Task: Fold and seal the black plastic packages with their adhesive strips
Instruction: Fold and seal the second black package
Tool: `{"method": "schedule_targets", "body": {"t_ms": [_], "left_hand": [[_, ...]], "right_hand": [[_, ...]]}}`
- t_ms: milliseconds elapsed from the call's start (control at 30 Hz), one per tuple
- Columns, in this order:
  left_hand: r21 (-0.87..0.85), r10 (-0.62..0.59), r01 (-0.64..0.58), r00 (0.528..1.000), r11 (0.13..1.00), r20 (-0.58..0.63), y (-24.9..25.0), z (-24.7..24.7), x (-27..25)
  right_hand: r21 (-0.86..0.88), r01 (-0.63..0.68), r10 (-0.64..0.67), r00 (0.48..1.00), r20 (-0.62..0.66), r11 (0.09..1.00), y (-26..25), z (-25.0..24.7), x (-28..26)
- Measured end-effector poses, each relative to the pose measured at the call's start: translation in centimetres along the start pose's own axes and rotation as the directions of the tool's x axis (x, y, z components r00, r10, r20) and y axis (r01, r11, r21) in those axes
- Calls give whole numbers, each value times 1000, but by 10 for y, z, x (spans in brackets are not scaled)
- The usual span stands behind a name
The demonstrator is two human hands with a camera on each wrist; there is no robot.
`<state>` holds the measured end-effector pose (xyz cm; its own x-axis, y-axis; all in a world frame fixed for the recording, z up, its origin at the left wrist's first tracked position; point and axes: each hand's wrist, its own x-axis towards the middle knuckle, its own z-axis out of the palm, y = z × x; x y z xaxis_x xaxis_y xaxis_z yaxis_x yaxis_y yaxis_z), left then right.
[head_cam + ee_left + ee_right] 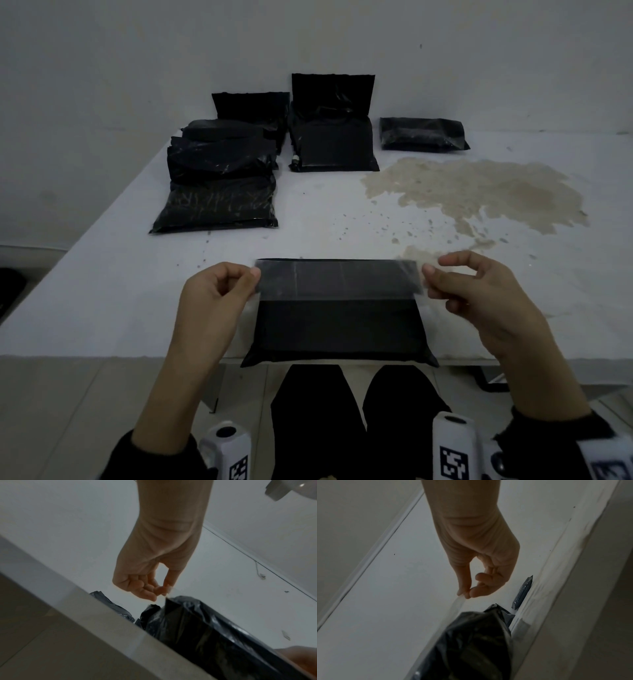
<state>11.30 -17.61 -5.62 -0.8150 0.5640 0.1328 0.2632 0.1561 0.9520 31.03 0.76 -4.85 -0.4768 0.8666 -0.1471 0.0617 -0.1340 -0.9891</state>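
A black plastic package [339,329] lies on the white table [102,308] at its front edge, right in front of me. Its flap [337,279] stands lifted off the body and looks greyish and shiny. My left hand [255,274] pinches the flap's left corner between thumb and forefinger, and my right hand [426,274] pinches the right corner the same way. The left wrist view shows the left hand's [164,589] pinch above the package [205,628]. In the right wrist view the right hand [466,593] holds the thin flap edge [457,604] above the package [471,642].
A pile of black packages [219,185] sits at the back left. One package with its flap up [332,137] leans on the wall at the back centre, and a flat one [423,133] lies back right. A brown stain [479,192] marks the right side of the table.
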Motion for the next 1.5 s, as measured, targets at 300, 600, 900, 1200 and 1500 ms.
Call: {"method": "schedule_targets", "body": {"t_ms": [300,600,900,1200,1500], "left_hand": [[-10,46,-47,996,999,-82,-4,3,-2],[36,27,-22,991,999,-129,-6,4,-1],[60,-13,19,994,998,-105,-14,8,-1],[52,-38,42,996,998,-79,-16,8,-1],[3,-161,161,986,987,-39,-18,13,3]], "right_hand": [[-65,49,-53,996,-71,997,10,3,2],[-153,96,-114,987,-114,984,14,12,4],[-125,59,-72,993,-98,990,18,9,8],[-36,-19,17,998,-55,999,22,5,11],[33,-64,65,997,-37,997,25,6,11]]}}
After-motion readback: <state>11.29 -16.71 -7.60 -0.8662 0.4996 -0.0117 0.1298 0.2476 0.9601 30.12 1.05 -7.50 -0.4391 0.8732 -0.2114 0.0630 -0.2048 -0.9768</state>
